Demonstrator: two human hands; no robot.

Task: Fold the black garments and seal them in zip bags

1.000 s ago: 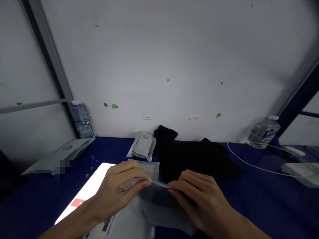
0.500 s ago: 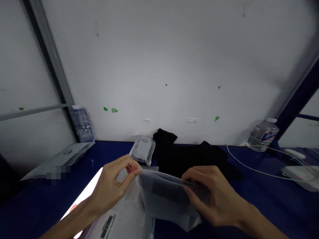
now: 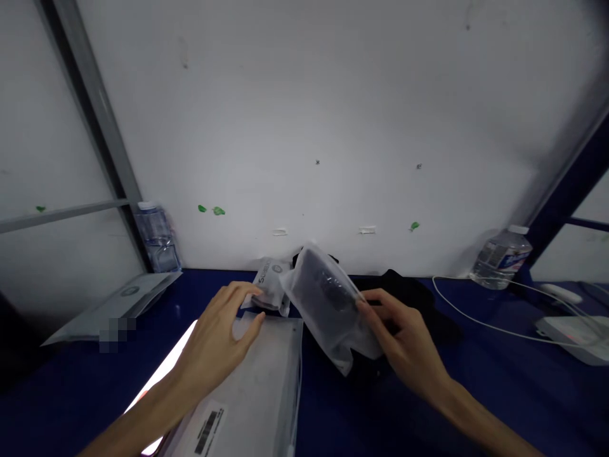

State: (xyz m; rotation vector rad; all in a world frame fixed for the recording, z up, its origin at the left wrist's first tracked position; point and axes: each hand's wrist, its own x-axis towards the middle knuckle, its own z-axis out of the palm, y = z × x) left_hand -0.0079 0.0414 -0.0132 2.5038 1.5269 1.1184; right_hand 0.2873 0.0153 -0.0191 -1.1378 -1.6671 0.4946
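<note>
My right hand (image 3: 404, 336) pinches the edge of a frosted plastic bag (image 3: 323, 298), which is raised and tilted over black cloth (image 3: 404, 298). A dark patch shows through the bag; whether it is something inside or the cloth behind, I cannot tell. My left hand (image 3: 223, 336) holds nothing, its thumb and fingers apart. It hovers over a larger frosted zip bag (image 3: 266, 368) with a barcode label, lying flat on the blue table. Just beyond its fingertips lies a small white printed pouch (image 3: 273, 282).
A lit screen (image 3: 166, 362) lies partly under my left forearm. Another printed bag (image 3: 118, 298) is at left. Plastic bottles (image 3: 159, 241) (image 3: 504, 257) stand near the wall on both sides. A white cable (image 3: 471, 320) runs to a white box (image 3: 573, 336) at right.
My left hand has let go of the frosted bag and its fingers have spread. My right hand has swung the bag up, away from the larger zip bag and over the black cloth.
</note>
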